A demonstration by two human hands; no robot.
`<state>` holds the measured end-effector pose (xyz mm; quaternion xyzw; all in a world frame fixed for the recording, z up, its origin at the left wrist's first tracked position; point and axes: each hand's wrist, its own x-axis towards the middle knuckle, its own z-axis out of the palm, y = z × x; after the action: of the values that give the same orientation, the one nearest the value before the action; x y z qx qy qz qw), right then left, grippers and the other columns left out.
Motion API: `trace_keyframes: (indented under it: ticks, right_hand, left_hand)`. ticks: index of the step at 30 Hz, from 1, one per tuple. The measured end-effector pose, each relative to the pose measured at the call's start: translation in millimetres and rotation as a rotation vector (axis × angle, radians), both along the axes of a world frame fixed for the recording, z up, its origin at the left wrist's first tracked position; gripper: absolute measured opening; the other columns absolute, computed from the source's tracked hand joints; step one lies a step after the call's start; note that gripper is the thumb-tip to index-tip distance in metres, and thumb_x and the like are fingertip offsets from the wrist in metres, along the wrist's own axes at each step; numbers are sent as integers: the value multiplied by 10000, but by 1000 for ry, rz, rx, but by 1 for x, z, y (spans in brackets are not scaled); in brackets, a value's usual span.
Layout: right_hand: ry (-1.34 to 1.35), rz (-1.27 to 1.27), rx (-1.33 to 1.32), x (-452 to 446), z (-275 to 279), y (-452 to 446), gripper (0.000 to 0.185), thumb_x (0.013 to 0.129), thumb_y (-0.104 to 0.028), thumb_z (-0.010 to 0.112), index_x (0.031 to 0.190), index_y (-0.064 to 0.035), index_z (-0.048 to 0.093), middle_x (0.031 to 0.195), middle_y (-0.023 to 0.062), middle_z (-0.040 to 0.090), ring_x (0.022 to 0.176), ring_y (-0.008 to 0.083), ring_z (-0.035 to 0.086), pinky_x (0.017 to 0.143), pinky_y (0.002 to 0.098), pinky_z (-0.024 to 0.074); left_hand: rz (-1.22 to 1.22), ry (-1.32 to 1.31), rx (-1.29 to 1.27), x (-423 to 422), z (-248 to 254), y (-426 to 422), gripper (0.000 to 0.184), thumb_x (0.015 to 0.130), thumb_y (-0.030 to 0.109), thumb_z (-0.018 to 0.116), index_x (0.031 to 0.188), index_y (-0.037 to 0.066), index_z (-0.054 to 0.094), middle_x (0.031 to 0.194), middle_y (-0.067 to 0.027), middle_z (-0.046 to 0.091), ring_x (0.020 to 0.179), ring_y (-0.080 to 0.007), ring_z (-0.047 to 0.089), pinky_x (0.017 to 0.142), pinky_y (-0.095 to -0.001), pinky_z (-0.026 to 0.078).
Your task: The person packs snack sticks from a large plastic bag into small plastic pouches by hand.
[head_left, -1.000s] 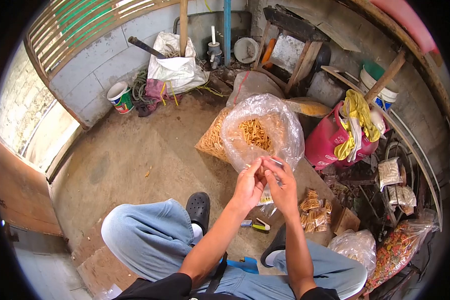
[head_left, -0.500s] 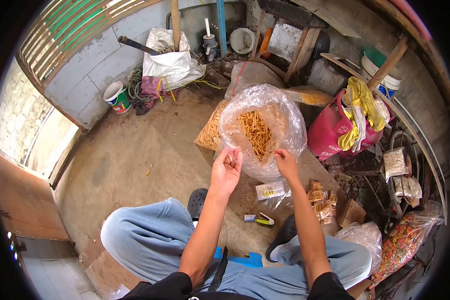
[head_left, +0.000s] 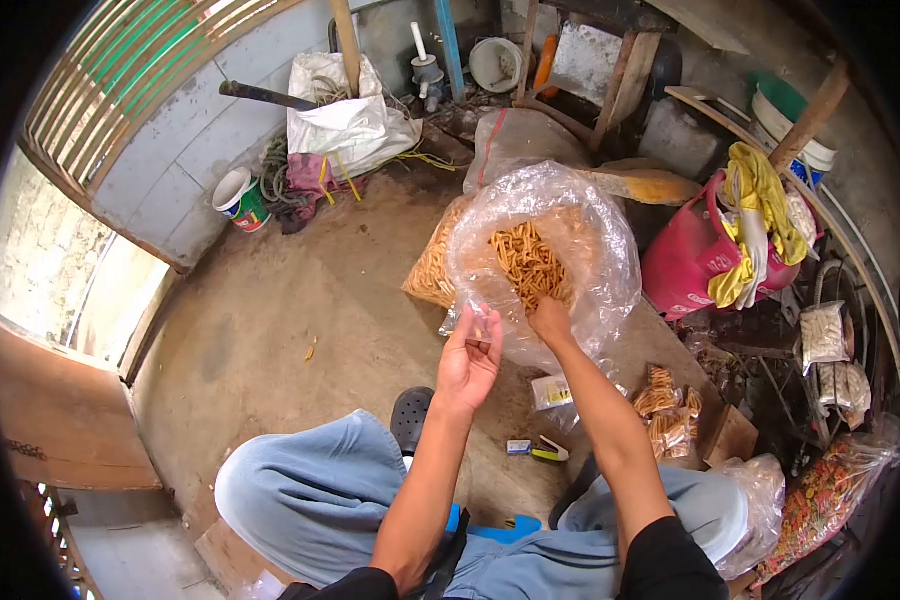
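Your right hand (head_left: 550, 322) is nearer the snack sticks (head_left: 528, 258), jumbled at all angles just above its fingers near frame centre; whether those pinch any, I cannot tell. Your left hand (head_left: 466, 372) pinches a clear pouch (head_left: 481, 323).

Stained floor (head_left: 260, 325) beneath open plastic bag (head_left: 605, 240), small box (head_left: 518, 447), stapler (head_left: 548, 453), filled packets (head_left: 668, 430)

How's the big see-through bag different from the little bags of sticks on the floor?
Size: the big bag is much larger than any of the little bags.
Number: there's one big bag, but several little bags, bunched together.
Hands: the right hand reaches into the big bag's wide-open mouth; neither hand is at the little bags.
Both are clear plastic with brownish sticks inside.
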<state>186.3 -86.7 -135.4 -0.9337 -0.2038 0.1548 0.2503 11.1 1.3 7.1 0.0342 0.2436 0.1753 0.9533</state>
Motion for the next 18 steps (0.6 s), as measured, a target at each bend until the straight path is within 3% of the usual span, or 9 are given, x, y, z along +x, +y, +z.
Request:
trace_keyframes:
  ticks: [3, 5, 9, 11, 12, 14, 15, 17, 18]
  right_hand:
    - [-41, 39, -64, -2, -10, 1, 366, 773, -119, 582, 1136, -83, 594, 919, 197, 660, 891, 378, 630, 779, 452, 491]
    - [-87, 86, 32, -4, -14, -2, 373, 793, -137, 563, 1165, -135, 582, 904, 190, 663, 867, 384, 632, 758, 462, 493]
    - [-51, 109, 81, -10, 11, -5, 355, 812, -122, 523, 1155, -174, 594, 897, 182, 662, 841, 403, 624, 753, 465, 493]
    - [-173, -64, 322, -8, 16, -9, 271, 843, -126, 513, 1090, -64, 605, 893, 216, 652, 821, 347, 644, 732, 440, 503]
    - [-179, -59, 325, -7, 24, -13, 271, 843, -126, 513, 1090, -64, 605, 893, 216, 652, 821, 347, 644, 732, 440, 503]
    - [17, -210, 697, -7, 55, -24, 237, 883, -153, 551, 1067, -19, 618, 818, 134, 657, 717, 223, 636, 653, 344, 509]
    - [6, -204, 697, -13, 80, -31, 237, 883, -153, 551, 1067, -19, 618, 818, 134, 657, 717, 223, 636, 653, 344, 509]
    - [293, -329, 1026, -33, 142, -49, 234, 907, -178, 584, 1041, 8, 631, 798, 45, 627, 678, 105, 577, 592, 242, 465]
    - [281, -319, 1025, -42, 165, -57, 234, 907, -178, 584, 1041, 8, 631, 798, 45, 627, 678, 105, 577, 592, 242, 465]
  left_hand:
    - [-8, -2, -6, 3, -6, 2, 164, 898, 184, 615, 1021, 76, 598, 1034, -24, 651, 969, -163, 627, 819, -294, 570]
    - [-18, -4, -21, 2, -9, 3, 164, 901, 179, 611, 1027, 76, 596, 1037, -25, 651, 971, -163, 627, 821, -295, 570]
    - [-14, 8, -28, 0, 3, -1, 139, 903, 165, 604, 1005, 71, 603, 1024, -25, 655, 985, -160, 621, 848, -294, 558]
    - [-10, 2, -48, -3, 7, -2, 128, 901, 159, 607, 993, 70, 610, 1005, -23, 659, 988, -154, 619, 861, -288, 551]
    - [-19, -18, -46, -4, 8, -3, 122, 900, 161, 608, 983, 71, 612, 1010, -23, 659, 993, -154, 618, 866, -288, 549]
    - [-27, -53, -43, -6, 11, -3, 117, 900, 162, 609, 973, 71, 615, 1015, -22, 658, 998, -154, 617, 870, -287, 546]
    - [-24, -56, -25, -7, 12, -4, 108, 899, 160, 610, 960, 72, 617, 1015, -23, 659, 1005, -155, 614, 873, -291, 546]
    - [-18, -78, -9, -6, 19, -5, 100, 897, 158, 612, 948, 73, 620, 1014, -25, 659, 1011, -156, 612, 876, -295, 546]
    - [-18, -88, -6, -7, 21, -6, 95, 898, 156, 611, 941, 72, 622, 1018, -27, 657, 1014, -156, 610, 878, -297, 545]
